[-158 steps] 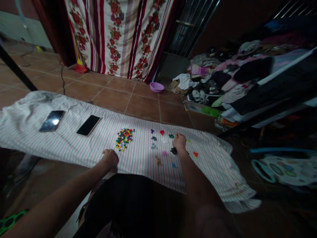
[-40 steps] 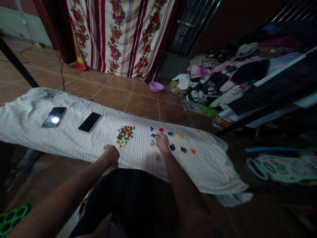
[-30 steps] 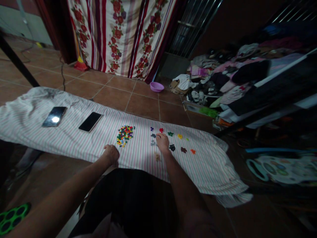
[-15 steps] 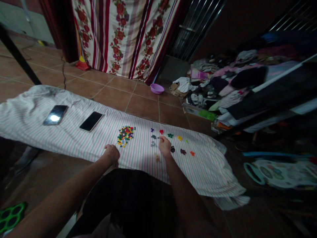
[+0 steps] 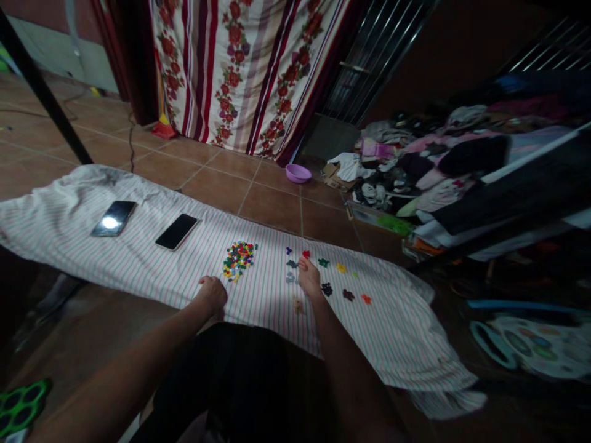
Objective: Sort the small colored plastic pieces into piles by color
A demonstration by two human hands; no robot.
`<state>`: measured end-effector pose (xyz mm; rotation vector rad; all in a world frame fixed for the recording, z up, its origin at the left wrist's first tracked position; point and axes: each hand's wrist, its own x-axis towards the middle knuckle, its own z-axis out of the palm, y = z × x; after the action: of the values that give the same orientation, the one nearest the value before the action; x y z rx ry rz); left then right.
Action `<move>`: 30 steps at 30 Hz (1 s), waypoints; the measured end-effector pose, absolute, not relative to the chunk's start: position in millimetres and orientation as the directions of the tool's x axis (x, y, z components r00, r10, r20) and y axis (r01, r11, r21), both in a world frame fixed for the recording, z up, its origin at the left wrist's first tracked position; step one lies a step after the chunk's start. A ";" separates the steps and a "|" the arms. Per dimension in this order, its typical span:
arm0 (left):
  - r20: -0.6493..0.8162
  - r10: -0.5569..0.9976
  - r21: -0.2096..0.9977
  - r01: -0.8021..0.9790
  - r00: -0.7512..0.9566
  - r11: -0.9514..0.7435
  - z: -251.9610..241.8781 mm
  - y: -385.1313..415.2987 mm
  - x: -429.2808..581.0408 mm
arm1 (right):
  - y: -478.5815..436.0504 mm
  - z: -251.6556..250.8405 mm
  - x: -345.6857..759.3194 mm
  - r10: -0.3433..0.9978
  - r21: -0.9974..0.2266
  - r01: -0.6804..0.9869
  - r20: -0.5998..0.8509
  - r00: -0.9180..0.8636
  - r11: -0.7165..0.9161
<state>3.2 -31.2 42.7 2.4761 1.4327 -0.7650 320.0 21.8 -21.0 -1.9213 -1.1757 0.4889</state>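
Note:
A mixed pile of small coloured pieces (image 5: 239,261) lies on a striped cloth (image 5: 263,295). To its right are several small single-colour groups, among them red pieces (image 5: 306,254), green pieces (image 5: 323,263), yellow pieces (image 5: 341,268), black pieces (image 5: 327,289) and beige pieces (image 5: 298,305). My right hand (image 5: 309,277) is closed among these groups, fingertips just below the red pieces and beside the dark grey pieces (image 5: 292,264); whatever it pinches is too small to make out. Curled on the cloth, my left hand (image 5: 213,295) is nearest the mixed pile's lower left; its fingertips' contents are hidden.
Two phones, one with a bright reflection (image 5: 113,219) and one dark (image 5: 177,232), lie on the cloth's left part. Beyond it, a purple basin (image 5: 298,173) stands on the tiled floor. Heaped clothes (image 5: 429,154) are at the right, and a black pole (image 5: 44,86) slants at the left.
The whole view has shifted slightly, with the cloth appearing lower and further right. My right fingertips have moved up a little, closer to the red pieces. My left hand keeps its place near the pile.

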 end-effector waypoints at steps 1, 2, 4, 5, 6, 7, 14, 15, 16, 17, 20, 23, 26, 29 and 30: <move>-0.515 0.757 -0.099 0.849 0.402 -0.518 42.4 -31.2 3.2 | 22.0 -20.9 320.3 0.866 -0.812 0.534 0.074 0.494 -0.235; -0.514 0.758 -0.099 0.850 0.402 -0.518 42.0 -31.2 3.1 | 22.0 -20.5 321.0 0.864 -0.821 0.520 0.067 0.498 -0.237; -0.514 0.758 -0.098 0.850 0.402 -0.517 41.1 -31.3 2.7 | 21.4 -18.2 322.7 0.855 -0.825 0.508 0.063 0.514 -0.245; -0.515 0.757 -0.097 0.851 0.402 -0.517 40.7 -31.3 2.5 | 20.9 -16.3 323.3 0.849 -0.823 0.509 0.063 0.524 -0.252; -0.515 0.757 -0.096 0.851 0.401 -0.516 40.3 -31.4 2.3 | 20.2 -13.7 323.3 0.844 -0.817 0.515 0.068 0.532 -0.258; -0.515 0.758 -0.096 0.852 0.400 -0.514 39.9 -31.5 2.1 | 19.5 -10.6 322.4 0.839 -0.809 0.527 0.080 0.538 -0.261; -0.523 0.752 -0.091 0.851 0.402 -0.518 39.2 -29.9 2.3 | 7.0 6.1 272.7 0.879 -0.795 0.603 0.240 0.411 -0.065; -0.522 0.752 -0.092 0.850 0.402 -0.518 39.2 -29.8 2.3 | 3.4 4.6 259.2 0.898 -0.802 0.597 0.251 0.360 -0.015; -0.519 0.754 -0.093 0.850 0.403 -0.518 39.1 -29.7 2.2 | -0.3 2.2 245.1 0.915 -0.802 0.596 0.259 0.309 0.026; -0.514 0.757 -0.095 0.850 0.403 -0.518 39.1 -29.7 2.2 | -4.1 -0.9 230.8 0.931 -0.797 0.601 0.262 0.252 0.062; -0.509 0.760 -0.105 0.847 0.405 -0.522 39.5 -30.3 2.1 | -13.6 -10.6 191.9 0.961 -0.770 0.627 0.248 0.123 0.118; -0.519 0.753 -0.112 0.842 0.403 -0.528 41.2 -31.3 2.3 | -18.6 -15.9 164.0 0.972 -0.732 0.672 0.219 0.080 0.110; -0.521 0.751 -0.119 0.837 0.405 -0.534 43.8 -32.9 2.0 | -22.1 -16.8 147.5 0.981 -0.669 0.741 0.179 0.074 0.066; -0.521 0.748 -0.126 0.829 0.411 -0.544 46.6 -34.6 1.2 | -26.6 -15.5 139.2 0.984 -0.608 0.793 0.162 0.079 0.037; -0.522 0.746 -0.129 0.827 0.412 -0.548 47.7 -34.9 1.0 | -28.1 -14.7 137.6 0.983 -0.594 0.804 0.164 0.082 0.032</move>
<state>1.0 -34.9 47.7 2.5120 1.4098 -0.8112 137.6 -28.1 -14.7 -1.8125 -1.7625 0.4192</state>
